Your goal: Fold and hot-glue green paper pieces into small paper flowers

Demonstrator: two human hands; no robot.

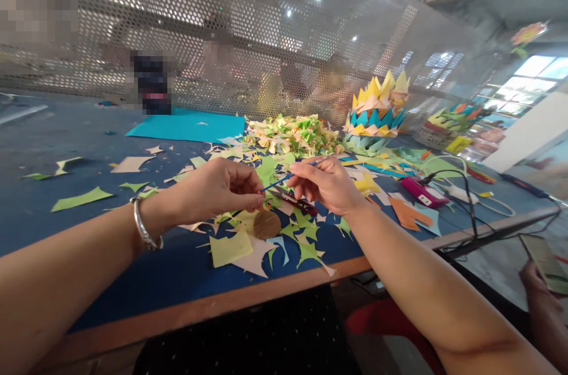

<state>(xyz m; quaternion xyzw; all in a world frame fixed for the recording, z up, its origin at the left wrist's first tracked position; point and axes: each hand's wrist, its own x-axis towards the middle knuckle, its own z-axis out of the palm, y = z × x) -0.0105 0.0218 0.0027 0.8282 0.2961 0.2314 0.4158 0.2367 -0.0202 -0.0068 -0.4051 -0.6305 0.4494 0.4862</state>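
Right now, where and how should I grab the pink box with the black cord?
Probably grip the pink box across its right-hand end, coming from the near side, slightly above, with your right hand, once free of the blue stick. It's a low block lying flat, and the black cord seems to meet its far side.

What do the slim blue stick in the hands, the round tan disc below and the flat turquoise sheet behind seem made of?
Slim blue stick: perhaps plastic by its even colour; finish unclear. Round tan disc: probably matte wood, by its brown tone. Flat turquoise sheet: likely matte paper or card, given its thin, straight edges.
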